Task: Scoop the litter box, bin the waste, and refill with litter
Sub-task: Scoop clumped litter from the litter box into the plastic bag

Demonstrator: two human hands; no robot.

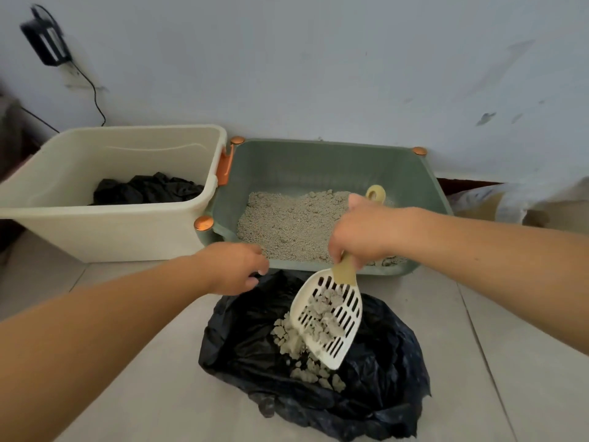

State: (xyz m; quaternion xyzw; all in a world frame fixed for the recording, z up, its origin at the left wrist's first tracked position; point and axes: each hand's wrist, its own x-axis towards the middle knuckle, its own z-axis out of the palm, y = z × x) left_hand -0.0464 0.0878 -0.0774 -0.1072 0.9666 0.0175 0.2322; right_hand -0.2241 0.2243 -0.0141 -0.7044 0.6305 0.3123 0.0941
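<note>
Black bag [376,387] edge is pinched by the left hand [234,267], while the right hand [366,231] grips the scoop [328,320], tipping clumps [306,355] into it.

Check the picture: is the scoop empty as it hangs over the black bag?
No, the scoop in the right hand carries grey clumps above the black bag.

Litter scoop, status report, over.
Right hand grips litter scoop, tipping clumps into black bag. Left hand holds bag edge. Nothing in the way.
</note>
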